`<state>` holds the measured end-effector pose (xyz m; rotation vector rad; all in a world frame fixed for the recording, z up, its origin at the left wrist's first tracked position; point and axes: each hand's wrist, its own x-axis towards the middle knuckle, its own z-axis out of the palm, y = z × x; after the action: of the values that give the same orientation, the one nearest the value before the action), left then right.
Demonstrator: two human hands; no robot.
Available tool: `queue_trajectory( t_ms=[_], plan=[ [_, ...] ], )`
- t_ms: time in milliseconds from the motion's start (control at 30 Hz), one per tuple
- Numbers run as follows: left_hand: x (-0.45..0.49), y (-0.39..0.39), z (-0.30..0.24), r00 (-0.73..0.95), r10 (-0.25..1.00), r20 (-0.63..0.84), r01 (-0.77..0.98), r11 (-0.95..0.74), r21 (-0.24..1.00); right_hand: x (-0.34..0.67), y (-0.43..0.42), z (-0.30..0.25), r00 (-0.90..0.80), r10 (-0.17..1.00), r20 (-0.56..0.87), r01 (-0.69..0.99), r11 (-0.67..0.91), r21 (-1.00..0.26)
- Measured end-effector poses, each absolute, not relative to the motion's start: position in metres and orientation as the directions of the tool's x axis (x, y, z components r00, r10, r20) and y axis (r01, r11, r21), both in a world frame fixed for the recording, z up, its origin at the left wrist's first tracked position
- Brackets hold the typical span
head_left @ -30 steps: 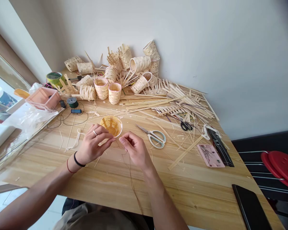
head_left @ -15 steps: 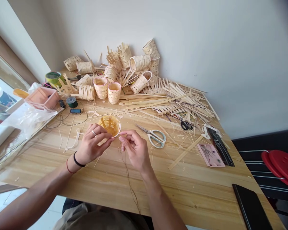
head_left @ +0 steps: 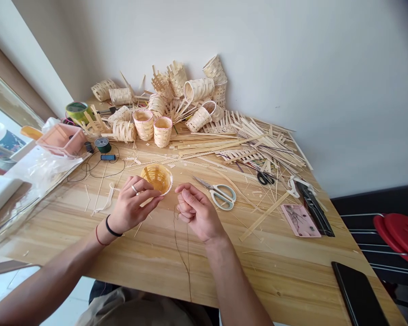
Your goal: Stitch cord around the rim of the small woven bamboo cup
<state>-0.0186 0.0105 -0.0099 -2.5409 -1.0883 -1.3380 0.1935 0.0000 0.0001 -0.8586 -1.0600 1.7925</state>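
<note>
My left hand (head_left: 136,199) pinches the near rim of a small woven bamboo basket (head_left: 159,175), whose open mouth tilts towards me. A white binding runs along part of that rim. Just right of the basket, and apart from it, my right hand (head_left: 197,210) is closed, thumb against the curled fingers. A thin brown thread (head_left: 177,242) hangs from the right hand down to the table's front edge. Whether a needle is between those fingers I cannot make out. Scissors with pale handles (head_left: 221,195) lie on the table beyond the right hand.
Several woven baskets (head_left: 199,89) and bamboo strips (head_left: 258,136) are piled along the wall. Thread spools (head_left: 102,145) and a pink bin (head_left: 61,141) stand at left. On the right lie black-handled scissors (head_left: 265,178), a pink tray (head_left: 301,220) and a phone (head_left: 359,294).
My right hand has drawn back from the basket rim, slightly right and towards me, and its fingers have curled in. The thread hangs from it. The left hand keeps its hold on the basket.
</note>
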Motion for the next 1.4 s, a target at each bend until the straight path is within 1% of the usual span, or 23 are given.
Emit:
queue_trajectory(
  t_ms=[167, 300, 400, 533, 767, 900, 1033, 1200, 1400],
  plan=[
    [-0.018, 0.01, -0.012, 0.389, 0.543, 0.744, 0.596, -0.764, 0.246, 0.191, 0.0, -0.007, -0.291, 0.953, -0.088, -0.245, -0.163, -0.956],
    [-0.018, 0.011, -0.013, 0.41, 0.529, 0.743, 0.58, -0.78, 0.235, 0.185, -0.005, -0.006, -0.213, 0.977, 0.002, -0.11, -0.021, -0.994],
    [-0.019, 0.01, -0.014, 0.435, 0.502, 0.747, 0.569, -0.796, 0.204, 0.181, -0.009, -0.004, -0.195, 0.978, 0.076, -0.015, 0.075, -0.997],
    [-0.019, 0.009, -0.013, 0.486, 0.457, 0.745, 0.555, -0.82, 0.141, 0.178, -0.01, -0.005, -0.176, 0.975, 0.133, -0.001, 0.135, -0.991],
    [-0.018, 0.008, -0.012, 0.481, 0.429, 0.764, 0.598, -0.798, 0.072, 0.181, -0.012, -0.008, -0.059, 0.986, 0.156, -0.112, 0.148, -0.983],
    [-0.024, 0.014, -0.016, 0.439, 0.46, 0.772, 0.659, -0.748, 0.071, 0.185, -0.014, -0.008, -0.032, 0.99, 0.14, -0.185, 0.132, -0.974],
    [-0.033, 0.022, -0.018, 0.367, 0.486, 0.793, 0.709, -0.698, 0.099, 0.191, -0.018, -0.004, -0.037, 0.989, 0.142, -0.213, 0.131, -0.968],
    [-0.041, 0.03, -0.021, 0.327, 0.512, 0.794, 0.742, -0.66, 0.119, 0.21, -0.048, 0.003, -0.024, 0.988, 0.153, -0.174, 0.146, -0.974],
    [-0.043, 0.032, -0.022, 0.3, 0.517, 0.802, 0.756, -0.641, 0.131, 0.254, -0.099, -0.005, 0.037, 0.991, 0.132, -0.019, 0.132, -0.991]
  ],
)
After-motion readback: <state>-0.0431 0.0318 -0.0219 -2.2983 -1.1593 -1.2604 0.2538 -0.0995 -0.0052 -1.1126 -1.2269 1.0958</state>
